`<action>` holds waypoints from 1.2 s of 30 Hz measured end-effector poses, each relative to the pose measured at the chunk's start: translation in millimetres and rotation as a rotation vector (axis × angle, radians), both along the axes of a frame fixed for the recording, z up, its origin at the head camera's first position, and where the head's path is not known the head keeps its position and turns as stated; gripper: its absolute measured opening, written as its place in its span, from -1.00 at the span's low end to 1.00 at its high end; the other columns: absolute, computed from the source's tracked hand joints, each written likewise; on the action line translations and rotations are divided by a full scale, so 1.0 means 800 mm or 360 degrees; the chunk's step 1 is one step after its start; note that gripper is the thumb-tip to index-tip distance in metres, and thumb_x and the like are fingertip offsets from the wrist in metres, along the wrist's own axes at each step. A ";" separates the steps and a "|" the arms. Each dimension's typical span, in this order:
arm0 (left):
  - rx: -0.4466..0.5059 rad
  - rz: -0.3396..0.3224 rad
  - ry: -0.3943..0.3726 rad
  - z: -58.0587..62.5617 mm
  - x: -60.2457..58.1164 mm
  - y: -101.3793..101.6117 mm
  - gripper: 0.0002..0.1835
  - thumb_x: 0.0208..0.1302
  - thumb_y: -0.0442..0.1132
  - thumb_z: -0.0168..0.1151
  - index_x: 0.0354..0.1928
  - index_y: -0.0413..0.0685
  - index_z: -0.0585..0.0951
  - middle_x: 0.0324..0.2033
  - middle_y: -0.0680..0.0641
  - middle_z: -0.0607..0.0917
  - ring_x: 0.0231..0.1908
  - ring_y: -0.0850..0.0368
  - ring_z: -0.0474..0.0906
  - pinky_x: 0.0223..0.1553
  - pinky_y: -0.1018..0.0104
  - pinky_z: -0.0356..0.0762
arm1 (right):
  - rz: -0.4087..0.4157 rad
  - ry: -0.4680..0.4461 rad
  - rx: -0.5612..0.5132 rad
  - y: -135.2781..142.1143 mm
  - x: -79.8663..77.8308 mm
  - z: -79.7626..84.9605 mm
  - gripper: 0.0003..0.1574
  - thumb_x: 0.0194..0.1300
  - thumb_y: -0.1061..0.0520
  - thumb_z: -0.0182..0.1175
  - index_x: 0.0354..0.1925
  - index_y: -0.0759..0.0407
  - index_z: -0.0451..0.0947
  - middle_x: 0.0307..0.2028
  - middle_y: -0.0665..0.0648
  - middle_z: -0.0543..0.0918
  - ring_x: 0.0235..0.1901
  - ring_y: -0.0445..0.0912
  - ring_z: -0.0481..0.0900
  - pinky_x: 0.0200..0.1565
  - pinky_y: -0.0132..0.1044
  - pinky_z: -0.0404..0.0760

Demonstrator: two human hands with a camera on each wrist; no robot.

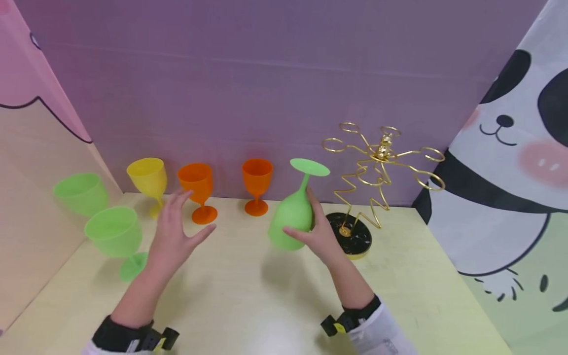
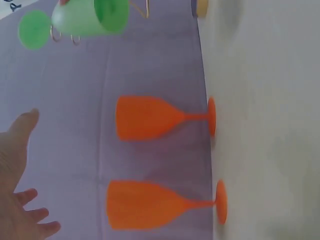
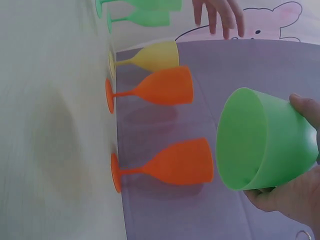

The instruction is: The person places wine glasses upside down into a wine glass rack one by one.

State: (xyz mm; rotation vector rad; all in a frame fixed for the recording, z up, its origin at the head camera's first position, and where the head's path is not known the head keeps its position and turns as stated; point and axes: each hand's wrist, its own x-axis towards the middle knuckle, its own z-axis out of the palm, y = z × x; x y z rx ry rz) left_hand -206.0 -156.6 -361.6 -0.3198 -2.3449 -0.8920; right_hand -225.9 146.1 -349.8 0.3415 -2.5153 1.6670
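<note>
My right hand (image 1: 320, 234) grips a light green goblet (image 1: 293, 217) by its bowl and holds it upside down above the table, foot at the top. In the right wrist view the mouth of that green goblet (image 3: 242, 140) faces the camera, thumb and fingers on either side. Nothing is in my left hand (image 1: 172, 236); its fingers are spread in the air, in front of an orange goblet (image 1: 197, 181). A second orange goblet (image 1: 257, 177) stands upright between the hands. Just right of the held goblet is a gold wire rack (image 1: 382, 153) on a round black base (image 1: 355, 236).
At the left stand a yellow goblet (image 1: 148, 177) and two green goblets, the nearer green one (image 1: 114, 231) in front of the other (image 1: 82, 193). A purple backdrop (image 1: 266, 98) rises behind the pale table (image 1: 230, 296); a panda-printed panel (image 1: 501, 197) borders the right.
</note>
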 end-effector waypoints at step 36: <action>-0.0624 0.0472 -0.0589 0.027 -0.012 -0.127 0.04 -0.08 0.46 -0.01 0.32 -0.06 0.02 0.23 -0.48 -0.05 0.15 -0.59 -0.21 -0.05 -0.53 -0.26 | -0.0234 -0.0069 0.0051 0.078 -0.025 0.012 0.27 -0.19 -0.23 0.37 0.28 -0.56 -0.28 0.31 0.13 0.05 0.15 0.18 0.25 0.09 0.13 0.29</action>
